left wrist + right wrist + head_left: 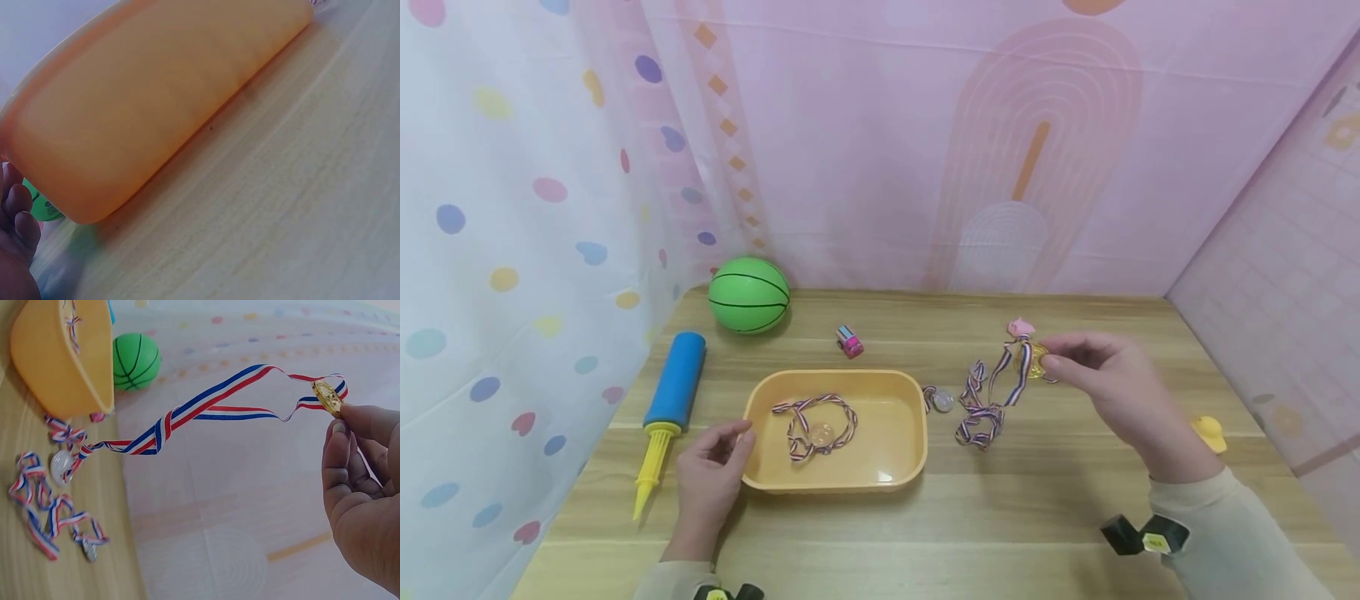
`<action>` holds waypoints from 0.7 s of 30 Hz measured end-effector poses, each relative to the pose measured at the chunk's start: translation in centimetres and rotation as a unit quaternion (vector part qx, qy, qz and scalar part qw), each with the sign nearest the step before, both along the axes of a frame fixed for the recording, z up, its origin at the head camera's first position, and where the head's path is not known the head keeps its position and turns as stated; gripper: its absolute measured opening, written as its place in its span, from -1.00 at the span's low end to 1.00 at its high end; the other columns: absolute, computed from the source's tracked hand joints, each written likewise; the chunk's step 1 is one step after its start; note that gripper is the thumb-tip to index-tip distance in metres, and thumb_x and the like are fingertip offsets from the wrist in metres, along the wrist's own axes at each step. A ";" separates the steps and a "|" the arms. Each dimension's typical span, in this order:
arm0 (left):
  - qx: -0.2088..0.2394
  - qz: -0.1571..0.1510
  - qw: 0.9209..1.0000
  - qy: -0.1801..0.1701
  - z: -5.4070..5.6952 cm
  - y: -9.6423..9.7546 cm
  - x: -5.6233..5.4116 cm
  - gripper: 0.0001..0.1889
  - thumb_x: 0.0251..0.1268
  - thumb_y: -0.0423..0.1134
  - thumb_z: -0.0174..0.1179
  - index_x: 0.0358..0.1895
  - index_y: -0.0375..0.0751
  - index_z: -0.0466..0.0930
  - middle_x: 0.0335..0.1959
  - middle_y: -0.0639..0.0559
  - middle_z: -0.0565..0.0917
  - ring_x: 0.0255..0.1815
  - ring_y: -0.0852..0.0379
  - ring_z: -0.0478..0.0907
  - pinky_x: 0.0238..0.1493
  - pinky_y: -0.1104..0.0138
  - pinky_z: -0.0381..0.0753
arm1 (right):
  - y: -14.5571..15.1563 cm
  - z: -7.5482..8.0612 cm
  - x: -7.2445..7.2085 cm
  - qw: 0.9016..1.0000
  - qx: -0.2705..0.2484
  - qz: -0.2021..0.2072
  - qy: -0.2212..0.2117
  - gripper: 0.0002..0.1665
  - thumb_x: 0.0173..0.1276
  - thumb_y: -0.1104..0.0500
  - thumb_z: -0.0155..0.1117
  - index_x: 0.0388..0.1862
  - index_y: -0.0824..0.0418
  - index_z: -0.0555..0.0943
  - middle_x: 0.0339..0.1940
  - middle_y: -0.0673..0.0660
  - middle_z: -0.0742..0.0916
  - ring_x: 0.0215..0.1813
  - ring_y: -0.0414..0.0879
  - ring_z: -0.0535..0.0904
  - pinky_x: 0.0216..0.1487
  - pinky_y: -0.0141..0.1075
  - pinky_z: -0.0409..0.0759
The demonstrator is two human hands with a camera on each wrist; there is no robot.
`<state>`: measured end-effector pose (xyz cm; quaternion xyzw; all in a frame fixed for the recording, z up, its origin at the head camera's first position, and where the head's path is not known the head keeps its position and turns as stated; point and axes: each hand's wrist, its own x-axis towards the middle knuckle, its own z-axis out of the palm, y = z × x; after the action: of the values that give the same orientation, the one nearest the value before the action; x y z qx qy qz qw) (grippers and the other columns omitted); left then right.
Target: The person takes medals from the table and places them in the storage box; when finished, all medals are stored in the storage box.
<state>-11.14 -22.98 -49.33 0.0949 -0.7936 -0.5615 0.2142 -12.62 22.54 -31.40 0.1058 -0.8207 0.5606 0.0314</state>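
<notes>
My right hand (1112,396) pinches a gold medal (326,397) by its edge between thumb and fingers, raised above the right part of the table. Its striped red, white and blue ribbon (219,403) stretches down toward the other ribbons. At the left end of a yellow plastic basin (835,479), my left hand (709,475) holds the rim with thumb and fingers. Inside the basin lies another gold-coloured medal (822,433) with its ribbon looped around it. A silver medal (942,401) lies just right of the basin, beside tangled ribbons (979,425) and a second silver medal (89,550).
A green ball (749,296) sits at the back left, with a blue and yellow hand pump (676,383) in front. Behind the basin stands a small pink toy car (850,342). A pink toy (1020,327) and a yellow toy duck (1210,433) are to the right.
</notes>
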 end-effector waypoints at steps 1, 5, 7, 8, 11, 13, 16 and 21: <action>0.001 -0.001 1.000 0.000 0.0 0.0 0.0 -0.83 0.22 -0.28 0.32 -0.14 -0.19 0.71 -0.45 0.05 0.55 -0.38 0.18 0.41 -0.43 0.55 0.42 | -0.3 0.2 -0.1 1.000 -0.005 0.002 0.002 -0.70 0.29 0.16 0.36 -0.07 0.30 0.66 -0.19 0.05 0.75 -0.18 -0.10 0.63 -0.18 -0.34 0.60; 0.007 -0.001 1.000 -0.004 0.0 0.1 0.0 -0.83 0.22 -0.27 0.32 -0.14 -0.20 0.71 -0.44 0.06 0.55 -0.38 0.18 0.42 -0.42 0.54 0.43 | -1.4 1.0 -0.7 0.999 -0.027 0.016 0.014 -0.73 0.27 0.20 0.37 -0.07 0.27 0.68 -0.10 0.03 0.75 -0.17 -0.13 0.63 -0.25 -0.37 0.60; 0.011 0.000 1.000 -0.003 0.1 0.1 0.0 -0.83 0.22 -0.27 0.32 -0.14 -0.21 0.71 -0.44 0.07 0.55 -0.38 0.18 0.42 -0.42 0.55 0.43 | -2.0 1.3 -1.0 0.999 -0.028 0.022 0.022 -0.73 0.26 0.22 0.37 -0.07 0.27 0.68 -0.11 0.00 0.75 -0.20 -0.16 0.62 -0.30 -0.40 0.58; 0.011 0.001 1.000 -0.002 0.1 0.1 0.0 -0.83 0.22 -0.27 0.32 -0.15 -0.21 0.71 -0.45 0.07 0.55 -0.38 0.18 0.42 -0.42 0.55 0.44 | -2.3 1.4 -1.1 0.999 -0.026 0.024 0.024 -0.73 0.26 0.21 0.38 -0.07 0.27 0.68 -0.13 0.00 0.75 -0.22 -0.16 0.62 -0.33 -0.40 0.56; 0.011 -0.001 1.000 0.005 0.1 0.0 0.0 -0.84 0.21 -0.29 0.32 -0.15 -0.22 0.71 -0.46 0.07 0.55 -0.39 0.19 0.42 -0.42 0.55 0.43 | -3.0 1.9 -1.4 0.999 -0.023 0.027 0.028 -0.75 0.24 0.21 0.40 -0.11 0.26 0.69 -0.27 0.00 0.75 -0.35 -0.19 0.55 -0.46 -0.39 0.48; 0.010 -0.002 1.000 0.007 0.0 0.0 -0.1 -0.84 0.21 -0.31 0.32 -0.15 -0.23 0.71 -0.46 0.08 0.56 -0.40 0.19 0.43 -0.43 0.55 0.43 | -3.6 2.3 -1.6 0.999 -0.031 0.034 0.028 -0.78 0.24 0.22 0.40 -0.14 0.26 0.70 -0.32 0.01 0.74 -0.40 -0.20 0.51 -0.52 -0.39 0.42; 0.010 -0.002 1.000 0.009 -0.2 -0.2 -0.2 -0.84 0.21 -0.32 0.32 -0.15 -0.24 0.71 -0.47 0.10 0.56 -0.40 0.20 0.43 -0.43 0.55 0.43 | -4.4 2.8 -1.9 0.997 -0.051 0.056 0.034 -0.80 0.23 0.26 0.40 -0.15 0.26 0.70 -0.32 0.05 0.74 -0.39 -0.19 0.52 -0.50 -0.41 0.45; 0.002 -0.001 1.000 0.006 1.2 0.4 0.3 -0.85 0.22 -0.36 0.30 -0.16 -0.31 0.69 -0.48 0.14 0.56 -0.42 0.22 0.41 -0.43 0.56 0.43 | -5.7 3.7 -2.2 0.992 -0.074 0.093 0.043 -0.80 0.23 0.29 0.39 -0.15 0.29 0.70 -0.29 0.07 0.74 -0.32 -0.15 0.58 -0.36 -0.40 0.54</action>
<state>-10.84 -22.55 -48.15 0.0909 -0.7910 -0.5642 0.2184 -14.84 16.82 -27.72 0.2029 -0.7614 0.6154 0.0226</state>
